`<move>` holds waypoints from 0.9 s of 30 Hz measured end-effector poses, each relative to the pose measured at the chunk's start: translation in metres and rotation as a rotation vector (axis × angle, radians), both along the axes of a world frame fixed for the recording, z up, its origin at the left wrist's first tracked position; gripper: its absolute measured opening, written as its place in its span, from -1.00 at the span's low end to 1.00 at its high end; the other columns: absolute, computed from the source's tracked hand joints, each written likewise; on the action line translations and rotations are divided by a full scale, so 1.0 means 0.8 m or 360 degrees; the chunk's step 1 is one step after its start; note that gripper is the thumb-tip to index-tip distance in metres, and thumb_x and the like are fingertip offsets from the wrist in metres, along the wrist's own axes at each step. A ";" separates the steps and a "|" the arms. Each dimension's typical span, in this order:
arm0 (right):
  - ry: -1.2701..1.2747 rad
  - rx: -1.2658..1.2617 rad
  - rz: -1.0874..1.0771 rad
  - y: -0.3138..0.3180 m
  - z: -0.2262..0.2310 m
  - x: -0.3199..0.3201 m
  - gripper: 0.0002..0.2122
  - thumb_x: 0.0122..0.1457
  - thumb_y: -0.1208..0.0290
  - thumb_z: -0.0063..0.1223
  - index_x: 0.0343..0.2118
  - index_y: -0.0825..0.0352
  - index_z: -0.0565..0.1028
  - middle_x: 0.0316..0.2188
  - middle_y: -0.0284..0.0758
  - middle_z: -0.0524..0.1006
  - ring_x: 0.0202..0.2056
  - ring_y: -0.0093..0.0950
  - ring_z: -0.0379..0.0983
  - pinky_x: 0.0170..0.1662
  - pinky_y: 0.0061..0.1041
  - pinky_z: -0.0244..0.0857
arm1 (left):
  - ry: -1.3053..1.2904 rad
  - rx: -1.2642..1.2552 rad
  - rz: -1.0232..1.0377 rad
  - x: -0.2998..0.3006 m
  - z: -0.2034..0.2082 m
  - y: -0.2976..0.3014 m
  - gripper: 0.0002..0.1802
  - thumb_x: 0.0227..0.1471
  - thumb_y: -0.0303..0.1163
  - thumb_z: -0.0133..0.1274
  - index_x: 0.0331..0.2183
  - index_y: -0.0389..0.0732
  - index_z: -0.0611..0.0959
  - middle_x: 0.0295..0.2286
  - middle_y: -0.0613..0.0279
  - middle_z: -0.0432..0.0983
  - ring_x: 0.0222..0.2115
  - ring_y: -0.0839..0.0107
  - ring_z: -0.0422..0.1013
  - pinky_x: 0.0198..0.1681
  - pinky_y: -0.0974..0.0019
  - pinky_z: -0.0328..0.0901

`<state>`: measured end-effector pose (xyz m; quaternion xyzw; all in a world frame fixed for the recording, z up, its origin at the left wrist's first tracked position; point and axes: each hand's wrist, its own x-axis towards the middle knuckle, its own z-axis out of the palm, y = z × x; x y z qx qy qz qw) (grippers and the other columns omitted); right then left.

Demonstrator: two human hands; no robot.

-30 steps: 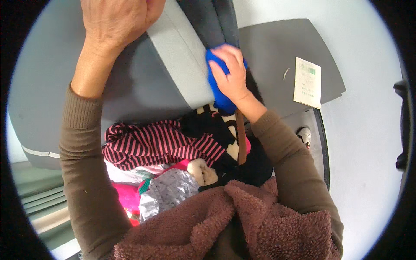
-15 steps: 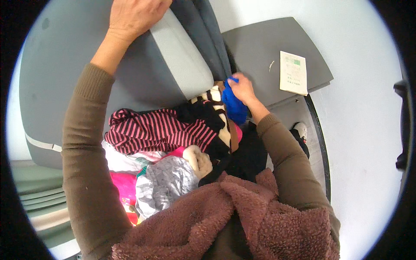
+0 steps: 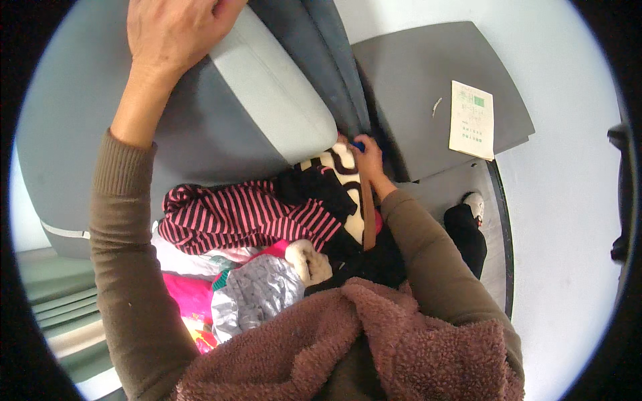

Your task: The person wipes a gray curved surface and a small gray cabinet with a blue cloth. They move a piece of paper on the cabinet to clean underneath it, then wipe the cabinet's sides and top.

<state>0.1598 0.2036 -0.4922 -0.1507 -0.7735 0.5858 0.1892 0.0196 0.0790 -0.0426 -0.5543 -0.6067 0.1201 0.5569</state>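
Observation:
At the top edge, my left hand (image 3: 177, 33) lies against a large grey padded cushion (image 3: 180, 127) with a light grey band; its fingertips run out of the picture. My right hand (image 3: 370, 160) is closed on a blue cloth (image 3: 359, 146), of which only a scrap shows beside the cushion's lower corner. Next to that hand lies a cream and dark patterned cloth (image 3: 348, 177) with a brown edge. Left of it, a pink and black striped garment (image 3: 247, 217) lies bunched along the cushion's lower side.
Nearer me are a silvery grey garment (image 3: 257, 294), a cream fleecy piece (image 3: 309, 262) and bright pink cloth (image 3: 187, 294). A grey cabinet (image 3: 414, 100) at the right carries a booklet (image 3: 472, 120). Brown fleece (image 3: 281, 341) hangs in front of me. Green curtain-like folds (image 3: 67, 294) are at left.
The blue cloth, widely visible before, has gone down mostly out of sight beside the cushion with my right hand. My left hand appears larger and farther left.

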 end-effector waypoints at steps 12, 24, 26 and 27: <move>0.0260 -0.0218 -0.0253 0.016 0.120 -0.047 -0.76 0.06 0.38 0.27 -0.25 0.34 0.51 -0.28 -0.15 0.55 -0.20 -0.17 0.50 -0.04 -0.31 0.37 | 0.0038 0.0005 -0.0077 -0.001 -0.001 0.006 -0.81 -0.04 -0.54 0.13 -0.31 -0.12 0.69 -0.39 0.25 0.62 -0.41 0.32 0.48 -0.27 0.23 0.32; 0.0006 -0.0416 -0.0214 0.005 0.125 -0.055 -0.75 0.02 0.30 0.34 -0.35 0.36 0.54 -0.40 -0.27 0.59 -0.32 -0.43 0.50 -0.15 -0.44 0.38 | 0.0033 0.0020 -0.0075 -0.001 -0.003 0.004 -0.80 -0.05 -0.54 0.12 -0.31 -0.11 0.69 -0.38 0.24 0.62 -0.37 0.27 0.49 -0.25 0.18 0.33; 0.0003 -0.0468 -0.0205 0.009 0.136 -0.057 -0.76 0.01 0.32 0.32 -0.35 0.36 0.56 -0.42 -0.28 0.59 -0.34 -0.46 0.49 -0.18 -0.44 0.37 | 0.0029 0.0033 -0.0159 0.000 -0.003 0.004 -0.81 -0.05 -0.53 0.12 -0.32 -0.11 0.69 -0.38 0.23 0.62 -0.36 0.25 0.50 -0.24 0.15 0.34; -0.0080 -0.0560 -0.0122 0.013 0.135 -0.058 -0.77 0.01 0.33 0.31 -0.35 0.36 0.56 -0.42 -0.28 0.59 -0.34 -0.47 0.49 -0.18 -0.45 0.37 | 0.0030 0.0025 -0.0100 0.001 -0.003 0.004 -0.83 -0.04 -0.53 0.13 -0.32 -0.11 0.69 -0.39 0.23 0.62 -0.36 0.25 0.50 -0.24 0.15 0.34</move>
